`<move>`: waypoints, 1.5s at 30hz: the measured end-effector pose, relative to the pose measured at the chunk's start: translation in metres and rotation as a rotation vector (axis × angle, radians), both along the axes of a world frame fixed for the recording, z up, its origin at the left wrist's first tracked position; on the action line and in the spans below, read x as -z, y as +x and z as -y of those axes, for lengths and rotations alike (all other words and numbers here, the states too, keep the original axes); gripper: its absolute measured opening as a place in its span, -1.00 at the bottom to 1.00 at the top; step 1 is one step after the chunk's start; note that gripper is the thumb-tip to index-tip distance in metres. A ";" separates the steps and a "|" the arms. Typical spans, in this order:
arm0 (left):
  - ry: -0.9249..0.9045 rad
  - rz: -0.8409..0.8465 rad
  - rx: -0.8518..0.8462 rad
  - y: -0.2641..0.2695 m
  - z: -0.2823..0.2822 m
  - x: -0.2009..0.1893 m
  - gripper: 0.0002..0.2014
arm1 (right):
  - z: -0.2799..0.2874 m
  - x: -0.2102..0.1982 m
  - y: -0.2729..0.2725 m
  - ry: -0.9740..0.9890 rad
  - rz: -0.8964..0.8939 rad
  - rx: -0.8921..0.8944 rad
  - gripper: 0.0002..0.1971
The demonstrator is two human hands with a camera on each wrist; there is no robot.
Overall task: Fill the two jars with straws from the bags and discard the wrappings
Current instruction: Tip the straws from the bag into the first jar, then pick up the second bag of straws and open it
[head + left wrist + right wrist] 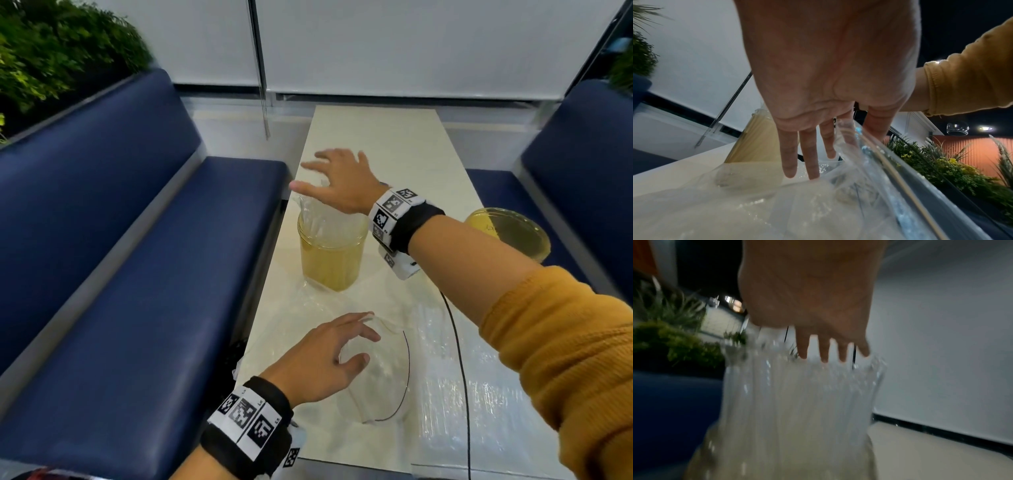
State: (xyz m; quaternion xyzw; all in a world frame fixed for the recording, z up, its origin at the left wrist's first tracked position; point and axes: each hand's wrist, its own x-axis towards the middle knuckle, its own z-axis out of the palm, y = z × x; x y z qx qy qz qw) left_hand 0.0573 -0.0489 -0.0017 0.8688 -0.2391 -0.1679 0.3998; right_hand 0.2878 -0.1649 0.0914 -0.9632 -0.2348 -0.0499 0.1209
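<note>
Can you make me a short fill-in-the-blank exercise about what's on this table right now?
1. The straws in the jar are still inside a clear plastic ____.
2. The ____ hand reaches over that jar.
3. The left hand touches an empty wrapping lying on the ____.

Missing words: bag; right; table

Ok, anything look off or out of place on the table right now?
Yes: the near jar has the clear bag sticking up out of it around the straws, right hand spread open over it. An empty wrapping lies loose under the left hand. Nothing looks spilled or broken.
</note>
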 end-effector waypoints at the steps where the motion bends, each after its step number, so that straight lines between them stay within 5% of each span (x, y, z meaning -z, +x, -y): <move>1: 0.000 -0.001 -0.002 0.001 0.000 0.000 -0.70 | 0.000 -0.004 -0.002 -0.009 0.018 0.028 -0.01; 4: -0.007 0.001 0.002 0.001 0.001 0.001 -0.70 | 0.001 0.007 -0.006 -0.213 -0.128 0.012 0.05; 9: 0.012 -0.013 0.002 0.001 0.001 -0.002 -0.70 | 0.005 0.013 -0.005 -0.015 0.053 -0.002 -0.36; 15: 0.005 -0.011 -0.003 0.001 0.001 0.001 -0.70 | 0.008 0.025 -0.014 -0.170 -0.029 0.016 0.01; 20: 0.021 -0.013 -0.002 0.000 0.002 0.002 -0.71 | 0.001 0.015 -0.015 0.183 0.121 0.002 -0.25; 25: -0.005 0.009 0.004 0.001 0.003 0.003 -0.72 | 0.001 0.028 -0.018 0.002 0.013 -0.008 -0.30; 29: 0.003 0.010 -0.002 0.000 0.003 0.002 -0.72 | 0.005 0.022 -0.016 0.271 0.145 -0.031 -0.54; 34: 0.031 0.014 0.024 0.000 0.007 0.004 -0.68 | 0.014 0.030 -0.028 -0.032 -0.037 0.004 -0.39; 41: 0.186 -0.180 0.129 -0.013 0.015 0.005 -0.91 | 0.059 -0.024 -0.067 0.011 0.129 0.078 -0.49; 45: 0.188 -0.094 0.012 -0.013 0.022 0.010 -0.69 | 0.108 -0.034 -0.118 0.134 -0.005 0.136 -0.60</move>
